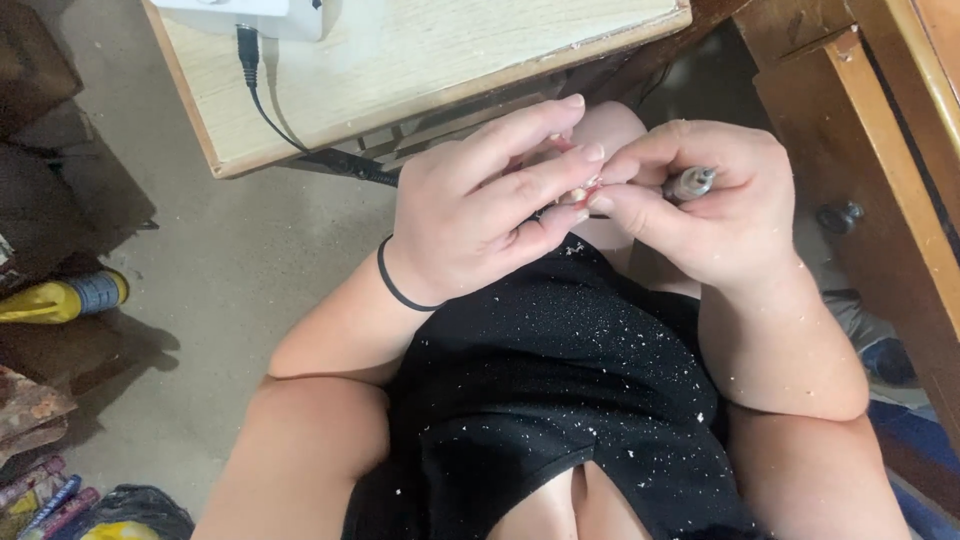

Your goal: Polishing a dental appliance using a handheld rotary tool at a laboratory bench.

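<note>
Beneath the hands lay a bare concrete floor [240, 270], and above them, at the top of the view, stood a pale wooden table [420, 60] with a worn edge. One white device [250, 12] sat at the table's far edge, with one black cable [262, 100] running down from it. One darker wooden bench [880, 130] rose at the right. One yellow bottle [60, 298] lay on the floor at the left. The black garment [560, 380] in the lap was speckled with white dust. One black band [395, 285] circled the left wrist. The left hand [480, 205] was curled, its fingertips pinching a small pinkish piece [580, 190], mostly hidden, between the two hands. The right hand [710, 200] was closed around one slim metal-tipped tool [690, 183], its tip just beside the piece.
</note>
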